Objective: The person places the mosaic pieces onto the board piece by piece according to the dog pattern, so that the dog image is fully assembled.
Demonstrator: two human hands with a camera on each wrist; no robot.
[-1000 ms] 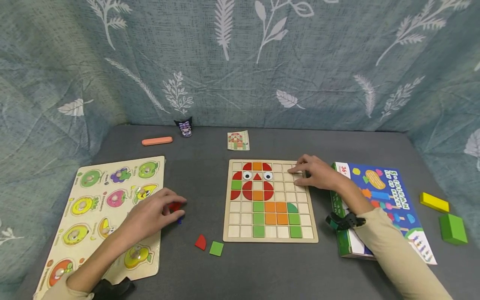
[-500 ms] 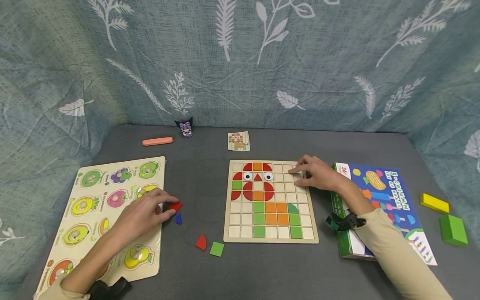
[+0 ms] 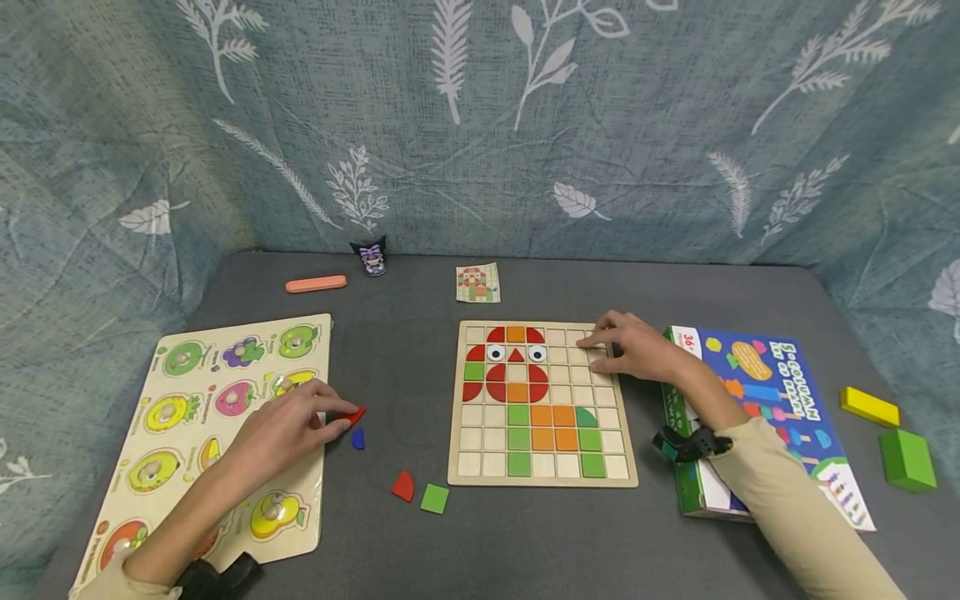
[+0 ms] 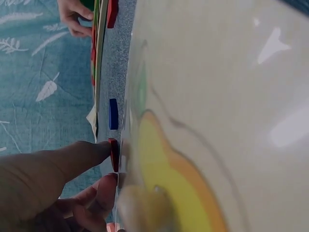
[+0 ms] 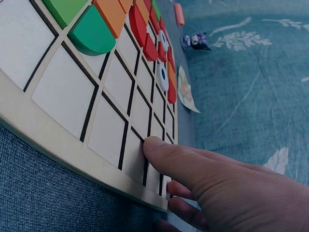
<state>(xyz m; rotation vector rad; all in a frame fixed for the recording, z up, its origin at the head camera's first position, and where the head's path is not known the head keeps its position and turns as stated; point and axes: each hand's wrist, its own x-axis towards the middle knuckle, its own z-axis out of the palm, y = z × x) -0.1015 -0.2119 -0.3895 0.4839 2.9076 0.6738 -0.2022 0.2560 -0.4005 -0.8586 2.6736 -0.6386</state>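
Your left hand [image 3: 281, 429] pinches a small red piece [image 3: 352, 414] between thumb and fingertips, right at the inner edge of the fruit puzzle board [image 3: 180, 367] on the left side of the table [image 3: 405, 358]. In the left wrist view the red piece [image 4: 113, 153] stands on edge between your thumb and a finger, against the board's rim. A small blue piece [image 3: 358, 438] lies on the table just beside the red one, not touched. Nearer to you, a red quarter-circle piece [image 3: 402, 486] and a green square piece [image 3: 434, 498] lie side by side, near the front left corner of the grid board [image 3: 622, 479].

Your right hand [image 3: 633, 348] rests on the grid board's top right corner with the fingers laid fairly straight, holding nothing; the right wrist view shows the fingertips [image 5: 157, 147] pressing on bare squares at the rim. The grid's upper left and middle squares carry red, orange, green and eye pieces. A picture box [image 3: 780, 400] lies right of the grid board, with a yellow block [image 3: 868, 406] and a green block [image 3: 907, 457] further right.
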